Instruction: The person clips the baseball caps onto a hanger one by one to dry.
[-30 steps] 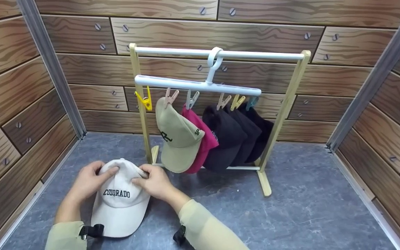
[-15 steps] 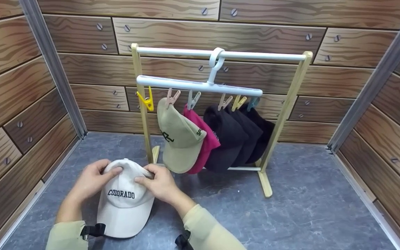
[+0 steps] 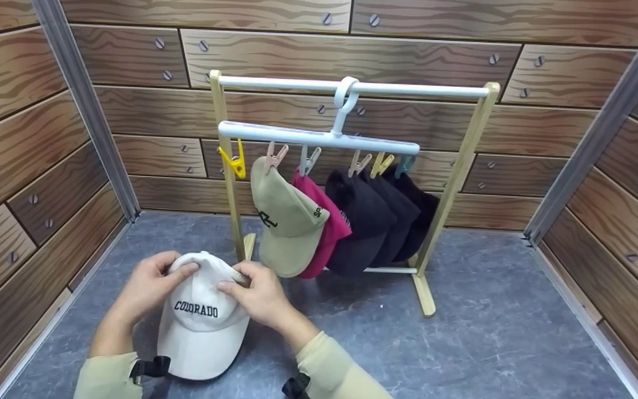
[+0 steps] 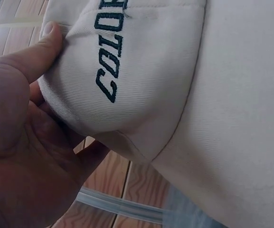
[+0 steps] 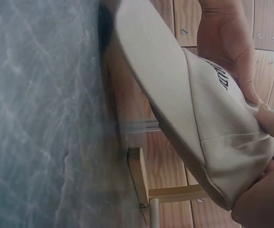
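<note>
A white baseball cap (image 3: 202, 332) lettered COLORADO is held between both hands at the front left, its brim slanting down toward the tabletop. My left hand (image 3: 147, 285) pinches the crown's left side, thumb on the front panel and fingers behind, as the left wrist view (image 4: 32, 114) also shows. On the crown's right side, my right hand (image 3: 261, 293) grips the fabric near the top. In the right wrist view, the brim (image 5: 151, 57) is angled over the table surface. The fingers behind the crown are mostly hidden.
Behind and to the right stands a small wooden rack (image 3: 463, 166) with a white hanger (image 3: 319, 136). Clips hold a beige cap (image 3: 288, 221), a pink cap (image 3: 324, 238) and several dark caps (image 3: 360, 227). A yellow clip (image 3: 234, 162) hangs at the hanger's left end. Wood-patterned walls (image 3: 153, 122) enclose the table.
Both hands and the white cap have shifted slightly to the right in the head view, partly along with a small shift of the whole scene. The grip looks the same.
</note>
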The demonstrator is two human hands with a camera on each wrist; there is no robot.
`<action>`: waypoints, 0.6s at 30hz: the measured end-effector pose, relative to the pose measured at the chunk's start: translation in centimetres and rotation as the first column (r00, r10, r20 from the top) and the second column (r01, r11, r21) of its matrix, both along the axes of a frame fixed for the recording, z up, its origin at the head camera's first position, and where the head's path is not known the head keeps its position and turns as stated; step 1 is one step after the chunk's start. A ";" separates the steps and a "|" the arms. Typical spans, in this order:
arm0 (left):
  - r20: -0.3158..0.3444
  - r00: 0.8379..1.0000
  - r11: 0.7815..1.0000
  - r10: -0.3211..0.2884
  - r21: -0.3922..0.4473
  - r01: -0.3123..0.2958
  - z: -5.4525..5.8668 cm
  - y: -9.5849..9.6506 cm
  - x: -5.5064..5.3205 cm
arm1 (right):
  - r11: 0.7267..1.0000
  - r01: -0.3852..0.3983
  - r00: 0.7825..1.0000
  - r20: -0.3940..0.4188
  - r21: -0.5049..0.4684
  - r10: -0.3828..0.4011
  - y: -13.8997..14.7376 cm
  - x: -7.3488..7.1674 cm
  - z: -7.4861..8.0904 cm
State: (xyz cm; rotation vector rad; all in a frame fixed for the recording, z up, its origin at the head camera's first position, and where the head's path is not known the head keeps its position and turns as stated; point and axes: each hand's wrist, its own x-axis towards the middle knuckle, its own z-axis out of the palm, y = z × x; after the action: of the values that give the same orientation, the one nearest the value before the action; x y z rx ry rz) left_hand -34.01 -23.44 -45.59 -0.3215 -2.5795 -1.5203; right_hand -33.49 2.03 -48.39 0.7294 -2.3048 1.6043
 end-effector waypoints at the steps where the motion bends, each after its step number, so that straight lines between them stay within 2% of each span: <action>1: -0.004 1.000 1.000 0.002 -0.003 -0.002 0.1 0.0 0.1 | 1.000 -0.003 1.000 -0.005 -0.002 0.003 0.0 0.1 0.1; 11: -0.074 0.997 1.000 0.005 0.016 -0.003 0.8 1.0 0.4 | 1.000 -0.010 1.000 0.003 -0.021 0.010 0.9 0.5 1.2; 18: -0.154 0.987 0.998 0.044 0.040 -0.038 1.1 1.5 0.6 | 1.000 0.000 1.000 -0.008 -0.025 0.000 1.0 0.5 1.8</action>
State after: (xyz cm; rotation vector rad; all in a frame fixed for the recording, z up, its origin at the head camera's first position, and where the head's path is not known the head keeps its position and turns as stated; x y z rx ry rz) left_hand -33.41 -21.96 -44.53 -0.3647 -2.4211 -1.4660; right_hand -32.96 3.03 -46.63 0.7288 -2.2750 1.6243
